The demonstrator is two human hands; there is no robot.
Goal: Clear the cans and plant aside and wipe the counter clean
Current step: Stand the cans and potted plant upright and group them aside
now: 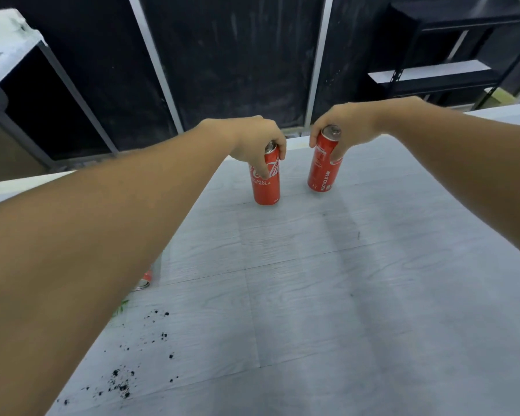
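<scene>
Hands reach far across a pale grey wood-grain counter (312, 295), each wrapped round the upper part of a red soda can. Left hand (254, 139) is clamped on the left can (266, 184), fingers down its front w/ thumb side hidden; right hand (347, 124) is clamped on the right can (323, 169), thumb and fingers pinching just below the silver top. Both cans stand upright near the far edge of the counter, close to each other but not touching; can't tell if they rest on the surface or are just lifted.

A third can (143, 282) peeks out beneath the left forearm, mostly hidden. A bit of green leaf (122, 306) shows there too, prob. the plant. Dark soil crumbs (123, 382) are scattered at near left.

Risks, as a judgement: arms are stretched long, grips are high on tall narrow cans, so a can may tip or slip. Far edge is near; a nudge could send one over. Left forearm passing low could knock the hidden can or plant, or smear the soil.
</scene>
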